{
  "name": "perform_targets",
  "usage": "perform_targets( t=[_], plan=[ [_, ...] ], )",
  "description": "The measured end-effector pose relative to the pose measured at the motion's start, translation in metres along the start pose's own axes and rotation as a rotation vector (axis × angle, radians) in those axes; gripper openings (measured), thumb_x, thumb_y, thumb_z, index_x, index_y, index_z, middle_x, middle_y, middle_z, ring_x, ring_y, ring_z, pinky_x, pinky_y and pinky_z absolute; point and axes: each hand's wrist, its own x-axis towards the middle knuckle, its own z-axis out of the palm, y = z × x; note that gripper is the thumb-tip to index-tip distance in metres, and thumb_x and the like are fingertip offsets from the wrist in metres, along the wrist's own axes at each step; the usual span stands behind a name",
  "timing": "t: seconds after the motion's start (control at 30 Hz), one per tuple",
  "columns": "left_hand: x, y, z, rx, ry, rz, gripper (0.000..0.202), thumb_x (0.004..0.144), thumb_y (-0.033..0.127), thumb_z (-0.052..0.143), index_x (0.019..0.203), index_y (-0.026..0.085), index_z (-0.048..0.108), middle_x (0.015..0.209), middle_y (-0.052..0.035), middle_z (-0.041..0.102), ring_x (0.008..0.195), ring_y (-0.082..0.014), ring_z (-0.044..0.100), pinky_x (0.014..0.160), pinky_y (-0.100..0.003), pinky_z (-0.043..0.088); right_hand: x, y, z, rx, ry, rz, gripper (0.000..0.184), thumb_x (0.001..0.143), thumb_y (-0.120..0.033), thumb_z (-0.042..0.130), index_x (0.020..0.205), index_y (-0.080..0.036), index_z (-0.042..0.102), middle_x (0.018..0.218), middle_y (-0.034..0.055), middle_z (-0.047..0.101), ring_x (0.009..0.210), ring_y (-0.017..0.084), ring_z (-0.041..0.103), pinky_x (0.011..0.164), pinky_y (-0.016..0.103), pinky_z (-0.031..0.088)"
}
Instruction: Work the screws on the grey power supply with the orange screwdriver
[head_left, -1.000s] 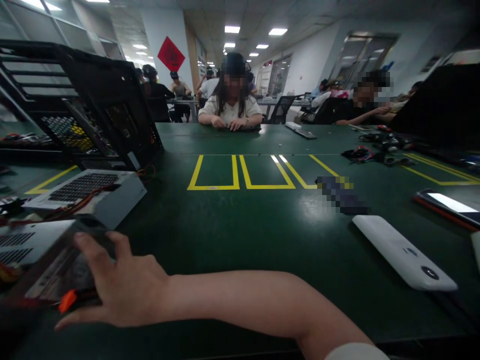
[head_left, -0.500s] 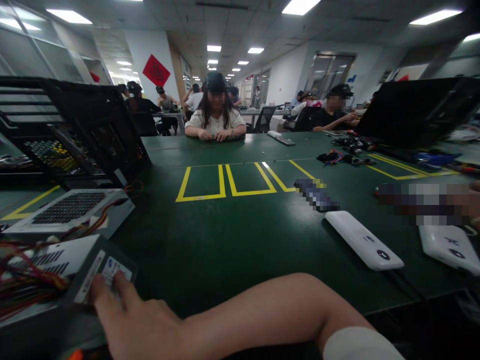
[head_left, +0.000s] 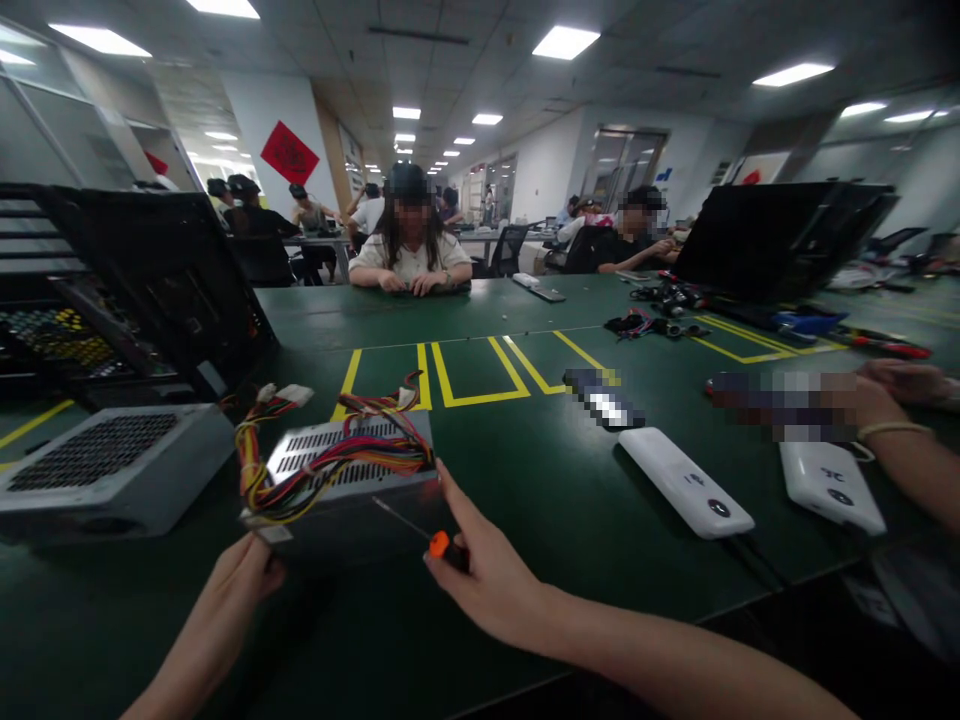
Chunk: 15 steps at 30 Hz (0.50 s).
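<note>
A grey power supply [head_left: 352, 525] with a bundle of coloured cables [head_left: 330, 465] across its vented top is in front of me, between both hands. My left hand [head_left: 232, 590] grips its lower left corner, the fingertips partly hidden beneath. My right hand [head_left: 487, 570] is closed around a screwdriver [head_left: 442, 547] with an orange and black handle, its thin shaft pointing up and left along the unit's front side. Fingers of that same hand also press the unit's right end. A second grey power supply [head_left: 187, 480] lies on the table to the left.
An open black computer case [head_left: 214, 275] stands at the left on the green table [head_left: 555, 560]. Yellow tape marks [head_left: 487, 400] lie beyond. To the right are two white power banks [head_left: 679, 480], blurred-out devices, and another person's hands [head_left: 877, 405]. A person [head_left: 412, 250] sits opposite.
The cabled power supply has moved from the far left to in front of me. My right hand has come back rightward with it, and my left hand now shows, holding its left corner.
</note>
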Motion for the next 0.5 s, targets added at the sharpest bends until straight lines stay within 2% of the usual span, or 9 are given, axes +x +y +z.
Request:
perform_targets(
  t=[0.07,0.13,0.3,0.4,0.5],
  plan=[
    [0.016,0.009,0.015,-0.128,-0.159,0.030,0.046,0.070,0.063,0.042,0.070,0.018,0.048,0.063,0.0025,0.045,0.058,-0.0109,0.044,0.054,-0.023,0.043,0.003,0.009,-0.011,0.031,0.054,0.028,0.075,0.078,-0.016,0.050,0.139,-0.026,0.007,0.138,0.0083,0.034,0.120,0.023,0.040,0.094,0.042,0.039],
    [0.026,0.017,0.027,-0.139,-0.215,0.078,0.045,0.068,0.063,0.044,0.068,0.018,0.046,0.060,0.0029,0.043,0.054,-0.0107,0.040,0.049,-0.022,0.039,0.006,0.016,-0.021,0.055,0.078,0.059,0.072,0.079,-0.019,0.049,0.138,-0.027,0.008,0.133,0.0075,0.040,0.115,0.021,0.045,0.091,0.040,0.041],
    [0.040,0.019,0.042,-0.109,-0.255,0.197,0.046,0.071,0.063,0.040,0.062,0.018,0.042,0.056,0.0028,0.042,0.050,-0.0111,0.038,0.045,-0.023,0.036,0.011,0.026,-0.036,0.093,0.108,0.167,0.059,0.084,-0.028,0.043,0.137,-0.030,0.019,0.108,0.0048,0.059,0.082,0.017,0.060,0.073,0.033,0.049],
    [0.045,0.010,0.044,-0.078,-0.267,0.266,0.046,0.076,0.062,0.034,0.067,0.018,0.046,0.061,0.0003,0.047,0.054,-0.0131,0.043,0.049,-0.024,0.039,0.013,0.032,-0.035,0.103,0.118,0.207,0.054,0.084,-0.032,0.043,0.135,-0.029,0.026,0.091,0.0031,0.062,0.063,0.014,0.057,0.059,0.028,0.049],
    [0.049,0.006,0.044,-0.040,-0.283,0.331,0.045,0.080,0.058,0.030,0.069,0.018,0.048,0.062,-0.0008,0.049,0.055,-0.0142,0.045,0.054,-0.026,0.041,0.019,0.037,-0.031,0.095,0.169,0.234,0.052,0.084,-0.035,0.042,0.134,-0.028,0.028,0.083,0.0019,0.061,0.053,0.011,0.052,0.051,0.024,0.045]
  ],
)
